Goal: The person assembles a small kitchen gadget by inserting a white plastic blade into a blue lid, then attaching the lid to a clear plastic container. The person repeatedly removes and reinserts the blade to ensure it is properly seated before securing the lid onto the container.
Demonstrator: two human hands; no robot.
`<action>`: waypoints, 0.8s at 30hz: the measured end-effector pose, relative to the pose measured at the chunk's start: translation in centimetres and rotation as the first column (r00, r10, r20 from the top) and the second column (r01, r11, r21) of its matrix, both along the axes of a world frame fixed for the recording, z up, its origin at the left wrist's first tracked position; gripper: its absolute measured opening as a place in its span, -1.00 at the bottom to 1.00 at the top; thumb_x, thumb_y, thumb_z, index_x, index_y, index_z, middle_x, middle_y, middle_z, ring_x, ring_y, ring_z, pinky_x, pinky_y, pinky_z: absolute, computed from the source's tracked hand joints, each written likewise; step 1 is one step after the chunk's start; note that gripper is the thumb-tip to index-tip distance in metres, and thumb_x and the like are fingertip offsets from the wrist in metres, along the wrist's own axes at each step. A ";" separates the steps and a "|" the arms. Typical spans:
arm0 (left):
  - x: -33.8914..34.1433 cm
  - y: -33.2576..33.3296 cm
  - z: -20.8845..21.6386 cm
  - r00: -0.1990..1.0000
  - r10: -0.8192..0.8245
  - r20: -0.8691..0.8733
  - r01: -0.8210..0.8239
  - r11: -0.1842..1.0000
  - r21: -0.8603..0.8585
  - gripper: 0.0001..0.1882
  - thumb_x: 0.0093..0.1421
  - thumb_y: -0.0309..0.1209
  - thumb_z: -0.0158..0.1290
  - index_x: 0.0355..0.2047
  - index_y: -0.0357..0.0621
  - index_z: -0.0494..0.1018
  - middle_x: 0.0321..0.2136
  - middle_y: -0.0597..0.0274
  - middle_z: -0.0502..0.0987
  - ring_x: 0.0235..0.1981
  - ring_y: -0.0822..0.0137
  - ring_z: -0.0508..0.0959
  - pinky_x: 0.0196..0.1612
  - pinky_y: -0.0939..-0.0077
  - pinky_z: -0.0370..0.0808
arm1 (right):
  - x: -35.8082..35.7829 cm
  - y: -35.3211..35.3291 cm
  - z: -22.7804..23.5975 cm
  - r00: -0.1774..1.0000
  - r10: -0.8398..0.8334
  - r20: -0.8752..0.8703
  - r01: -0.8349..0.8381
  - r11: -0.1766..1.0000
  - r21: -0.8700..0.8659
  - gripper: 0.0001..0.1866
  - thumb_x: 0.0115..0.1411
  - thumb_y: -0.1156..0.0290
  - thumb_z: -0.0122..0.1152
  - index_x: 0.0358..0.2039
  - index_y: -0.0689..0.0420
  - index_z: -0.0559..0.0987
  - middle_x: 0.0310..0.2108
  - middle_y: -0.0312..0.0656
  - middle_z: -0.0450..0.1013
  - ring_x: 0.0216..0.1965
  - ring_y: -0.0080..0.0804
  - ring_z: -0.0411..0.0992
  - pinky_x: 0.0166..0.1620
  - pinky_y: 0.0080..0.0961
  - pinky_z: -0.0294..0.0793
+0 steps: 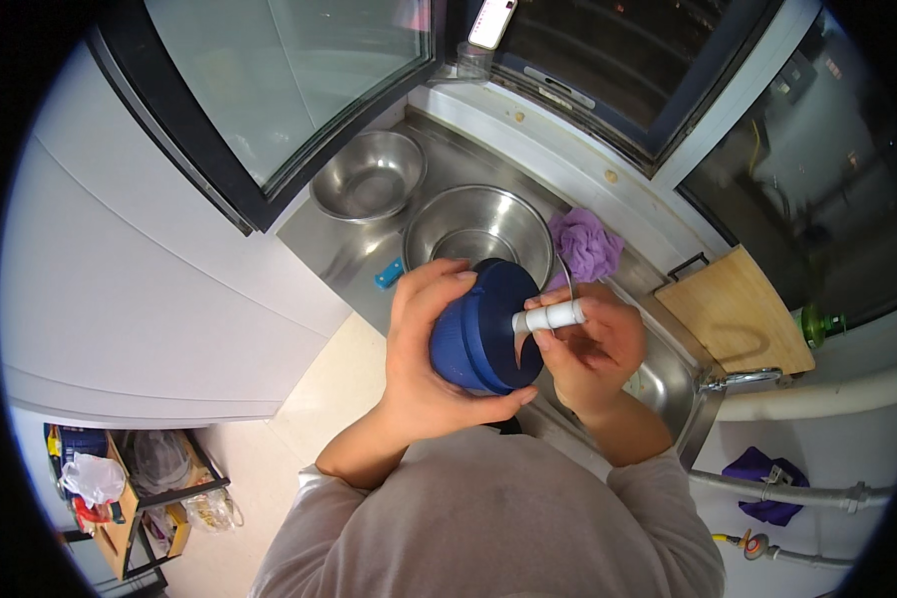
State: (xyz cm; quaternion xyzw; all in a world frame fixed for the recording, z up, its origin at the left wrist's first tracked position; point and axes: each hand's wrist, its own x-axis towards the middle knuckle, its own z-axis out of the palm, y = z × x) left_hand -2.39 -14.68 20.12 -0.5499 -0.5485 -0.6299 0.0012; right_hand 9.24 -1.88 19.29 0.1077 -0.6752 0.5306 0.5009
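My left hand (419, 349) is wrapped round a dark blue round container (458, 344) with ribbed sides, tilted so that its flat blue lid (516, 324) faces right. In front of the lid, my right hand (598, 349) grips a short white cylindrical piece (553, 316) between thumb and fingers. One end of this piece is at the lid; whether it is joined to the lid I cannot tell. A thin curved line rises from the white piece towards the large steel bowl (478, 214) behind.
A smaller steel bowl (369, 177), a blue-handled tool (389, 273) and a crumpled purple cloth (588, 242) lie on the steel counter. The sink (668, 384) with its tap (743, 378) is at right, near a wooden cutting board (736, 314). An open window sash (299, 90) juts over the left.
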 end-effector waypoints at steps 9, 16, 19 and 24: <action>0.9 0.3 0.0 0.978 0.176 -0.111 -0.170 0.984 0.060 0.00 -0.42 -0.33 0.44 0.07 -0.13 0.16 -0.01 -0.15 0.22 0.01 0.02 0.32 0.00 0.21 0.37 | -0.5 -0.8 -0.7 0.992 -0.108 -0.063 0.106 0.994 -0.040 -0.47 -0.08 0.83 0.19 -0.07 0.22 0.34 -0.16 0.03 0.36 -0.20 -0.23 0.48 -0.16 -0.41 0.54; 0.4 0.3 -0.5 0.977 0.194 -0.093 -0.191 0.981 0.039 -0.01 -0.44 -0.32 0.44 0.06 -0.16 0.18 -0.02 -0.12 0.23 0.01 0.05 0.32 0.02 0.23 0.34 | -0.2 -1.2 -1.0 0.995 -0.093 0.041 0.096 0.991 -0.095 -0.51 -0.03 0.76 0.18 -0.04 0.25 0.37 -0.17 -0.01 0.38 -0.18 -0.29 0.46 -0.13 -0.42 0.50; 0.1 0.4 -0.7 0.979 0.197 -0.060 -0.195 0.980 0.041 -0.04 -0.45 -0.33 0.43 0.03 -0.16 0.22 -0.03 -0.10 0.24 0.00 0.04 0.33 0.00 0.23 0.34 | 0.5 -0.5 -0.4 0.984 -0.135 0.120 0.134 0.991 0.015 -0.55 0.01 0.67 0.17 -0.03 0.27 0.39 -0.20 -0.03 0.39 -0.22 -0.32 0.46 -0.17 -0.46 0.48; -0.1 0.2 -0.8 0.988 0.152 -0.020 -0.152 0.988 0.025 -0.09 -0.46 -0.33 0.43 -0.01 -0.14 0.27 -0.03 -0.06 0.27 -0.03 0.02 0.35 -0.04 0.22 0.36 | 1.4 0.7 1.1 0.921 -0.331 0.204 0.288 0.934 0.213 -0.57 0.00 0.59 0.17 -0.04 0.28 0.44 -0.31 -0.11 0.40 -0.36 -0.38 0.39 -0.30 -0.53 0.40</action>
